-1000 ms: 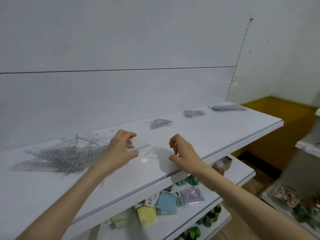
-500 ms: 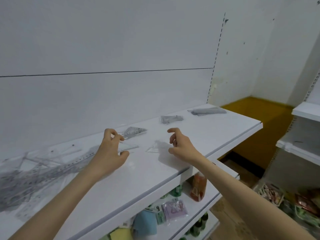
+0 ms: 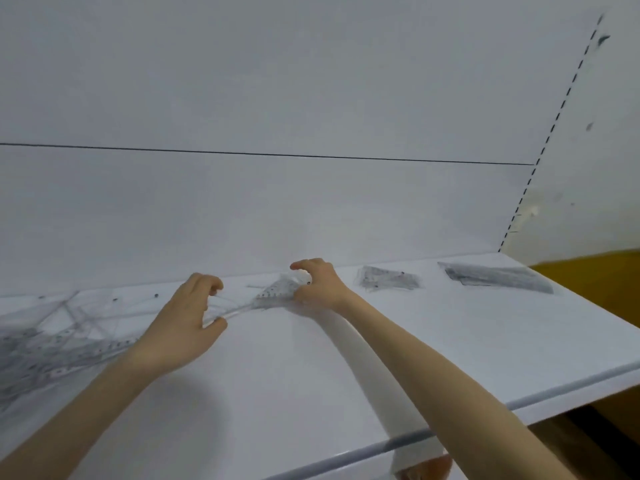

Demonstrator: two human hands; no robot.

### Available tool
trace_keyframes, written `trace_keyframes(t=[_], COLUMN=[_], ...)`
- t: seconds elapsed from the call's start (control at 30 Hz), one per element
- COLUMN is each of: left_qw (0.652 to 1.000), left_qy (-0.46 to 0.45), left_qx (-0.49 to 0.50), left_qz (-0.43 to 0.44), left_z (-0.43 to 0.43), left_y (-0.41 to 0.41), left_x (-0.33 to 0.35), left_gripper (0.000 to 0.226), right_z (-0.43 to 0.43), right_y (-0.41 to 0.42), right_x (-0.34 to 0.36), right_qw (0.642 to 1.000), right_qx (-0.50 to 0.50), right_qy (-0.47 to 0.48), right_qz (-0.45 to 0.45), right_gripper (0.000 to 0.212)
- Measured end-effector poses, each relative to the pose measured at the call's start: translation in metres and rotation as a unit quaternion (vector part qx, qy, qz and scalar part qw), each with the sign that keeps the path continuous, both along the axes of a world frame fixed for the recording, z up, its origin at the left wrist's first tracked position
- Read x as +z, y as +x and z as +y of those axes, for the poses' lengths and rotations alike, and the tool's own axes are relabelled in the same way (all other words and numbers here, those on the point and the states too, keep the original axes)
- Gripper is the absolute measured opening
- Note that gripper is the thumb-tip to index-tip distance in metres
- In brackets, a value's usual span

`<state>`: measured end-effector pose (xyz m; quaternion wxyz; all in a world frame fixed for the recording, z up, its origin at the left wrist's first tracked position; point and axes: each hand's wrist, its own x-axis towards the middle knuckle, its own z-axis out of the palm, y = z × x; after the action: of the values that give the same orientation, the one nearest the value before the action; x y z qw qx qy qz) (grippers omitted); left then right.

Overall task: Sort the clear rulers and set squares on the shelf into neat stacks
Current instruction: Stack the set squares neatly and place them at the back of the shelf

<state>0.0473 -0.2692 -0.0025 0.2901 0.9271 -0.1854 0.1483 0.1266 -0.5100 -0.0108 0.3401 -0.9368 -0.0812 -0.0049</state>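
On the white shelf [image 3: 450, 341], a loose jumble of clear rulers and set squares [image 3: 59, 344] spreads over the left part. My left hand [image 3: 187, 323] pinches a clear set square [image 3: 228, 306] between thumb and fingers, just above the shelf. My right hand [image 3: 318, 284] has its fingers curled over a small stack of clear set squares [image 3: 277, 292] by the back wall. Two more neat stacks lie farther right: a small triangular stack [image 3: 386, 279] and a long ruler stack [image 3: 495, 277].
A white back panel [image 3: 277, 202] rises right behind the stacks. The shelf's front edge [image 3: 519, 403] runs diagonally at lower right, and beyond it are a yellow-brown floor [image 3: 602, 282] and something orange below the shelf [image 3: 426, 467].
Both hands have moved back towards the wall. The right hand, empty before, now lies on the nearest small stack; the left hand has carried its clear set square up beside it.
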Motion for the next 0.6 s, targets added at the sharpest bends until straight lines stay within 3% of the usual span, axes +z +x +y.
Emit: trace_keyframes(t=[0.17,0.3,0.37,0.47,0.6], left_qw=[0.999,1.0,0.999,0.999,0.997], left_qy=[0.009,0.006,-0.002,-0.02,-0.039], left_qx=[0.035,0.012,0.004,-0.015,-0.053], left_qz=[0.008,0.027,0.034,0.038,0.042], left_z=[0.007,0.007,0.003,-0.006,-0.02], left_y=[0.01,0.014,0.015,0.013,0.008], left_x=[0.002,0.002,0.002,0.003,0.001], left_gripper=[0.038,0.04,0.039,0.038,0.038], right_z=[0.01,0.008,0.006,0.013,0.03], right_y=[0.028,0.022,0.008,-0.026,-0.064], right_x=[-0.013,-0.008,0.002,0.012,0.012], right_qw=[0.996,0.995,0.998,0.989,0.975], right_qx=[0.026,0.038,0.055,0.118,0.195], right_qy=[-0.083,-0.089,-0.042,0.084,-0.013], right_qz=[0.018,0.033,0.004,-0.012,-0.103], right_gripper=[0.06,0.066,0.076,0.074,0.063])
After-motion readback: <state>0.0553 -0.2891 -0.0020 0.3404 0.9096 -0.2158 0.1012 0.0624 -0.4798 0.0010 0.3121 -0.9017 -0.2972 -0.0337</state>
